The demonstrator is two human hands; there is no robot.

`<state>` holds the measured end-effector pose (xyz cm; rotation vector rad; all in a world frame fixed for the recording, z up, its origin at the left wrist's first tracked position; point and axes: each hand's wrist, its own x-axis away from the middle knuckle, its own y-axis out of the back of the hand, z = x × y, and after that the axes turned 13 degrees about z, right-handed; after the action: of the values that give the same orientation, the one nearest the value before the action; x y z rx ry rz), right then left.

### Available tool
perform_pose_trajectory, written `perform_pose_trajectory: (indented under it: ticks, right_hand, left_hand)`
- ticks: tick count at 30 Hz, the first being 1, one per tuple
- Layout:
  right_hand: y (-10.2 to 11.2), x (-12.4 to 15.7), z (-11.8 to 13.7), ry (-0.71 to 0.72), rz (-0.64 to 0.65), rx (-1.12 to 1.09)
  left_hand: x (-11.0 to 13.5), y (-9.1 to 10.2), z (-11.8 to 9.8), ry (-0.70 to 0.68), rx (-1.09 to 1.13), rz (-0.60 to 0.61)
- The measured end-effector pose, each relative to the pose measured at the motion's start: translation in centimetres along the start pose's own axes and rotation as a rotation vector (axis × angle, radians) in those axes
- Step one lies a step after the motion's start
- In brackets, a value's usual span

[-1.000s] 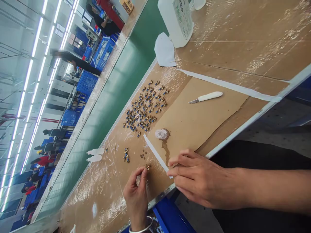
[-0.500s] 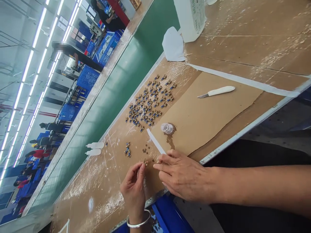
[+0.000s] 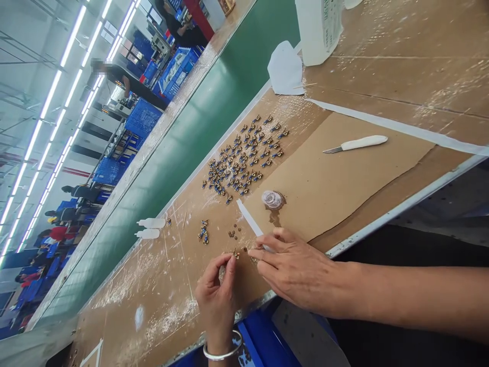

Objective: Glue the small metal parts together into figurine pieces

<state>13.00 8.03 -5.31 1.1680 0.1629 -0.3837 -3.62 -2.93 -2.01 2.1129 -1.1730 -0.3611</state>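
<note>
My left hand rests near the front edge of the cardboard-covered bench, thumb and forefinger pinched on a tiny brass piece. My right hand lies just to its right, fingers stretched toward a few loose brass bits on the board. A small group of blue-and-gold parts lies just beyond. Farther back, many more blue-and-gold parts stand in rows.
A small clear cap sits by a dark stain. A white-handled knife lies on the cardboard sheet at right. Two small white dropper bottles lie at left. A white jug, white paper, a green conveyor belt and distant workers are beyond.
My right hand has slid left from the bench edge to the loose brass bits beside my left hand. The left hand keeps its pinch.
</note>
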Motion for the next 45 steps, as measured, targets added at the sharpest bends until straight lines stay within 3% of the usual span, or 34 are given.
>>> perform_pose_trajectory:
  ticks: [3, 7, 12, 18, 29, 45]
  right_hand:
    - [1.1, 1.3, 0.3, -0.013, -0.034, -0.052]
    - [2.7, 3.9, -0.4, 0.02, -0.197, -0.16]
    - [4.8, 6.9, -3.5, -0.026, -0.374, -0.179]
    - [7.0, 8.8, -7.5, -0.225, -0.49, -0.014]
    - [6.8, 8.8, -8.7, -0.292, -0.505, 0.026]
    - [6.9, 8.8, -8.7, -0.307, -0.49, 0.044]
  left_hand:
    - [0.1, -0.4, -0.5, 0.018, -0.03, 0.018]
    - [0.2, -0.8, -1.2, 0.017, -0.101, 0.03]
    - [0.0, -0.8, -1.3, 0.025, -0.179, 0.032]
    - [0.0, -1.1, -1.7, 0.044, -0.209, -0.056]
    - [-0.2, -1.1, -2.4, 0.178, -0.299, -0.048]
    - [-0.4, -1.1, -2.5, 0.162, -0.313, -0.047]
